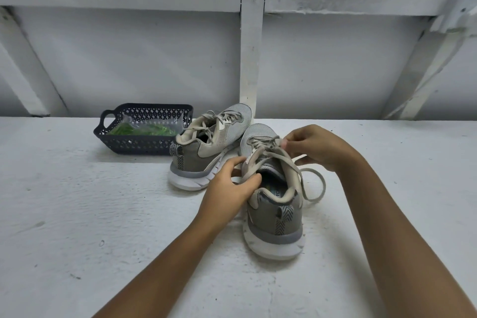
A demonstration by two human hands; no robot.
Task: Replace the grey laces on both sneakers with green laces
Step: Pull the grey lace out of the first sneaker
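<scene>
Two grey sneakers with white soles stand on the white surface, heels toward me. The near sneaker [273, 217] is in front of me. My left hand [229, 183] grips its left collar and a strand of the grey lace [313, 183]. My right hand [317, 147] pinches that lace above the eyelets, and a loose loop trails to the right. The far sneaker [206, 147] is laced and untouched. Green laces [139, 130] lie in a clear bag inside the dark basket [144, 144].
The dark perforated basket with a handle sits at the back left beside the far sneaker. A white wall with a vertical post [251, 41] and slanted beams rises right behind the shoes.
</scene>
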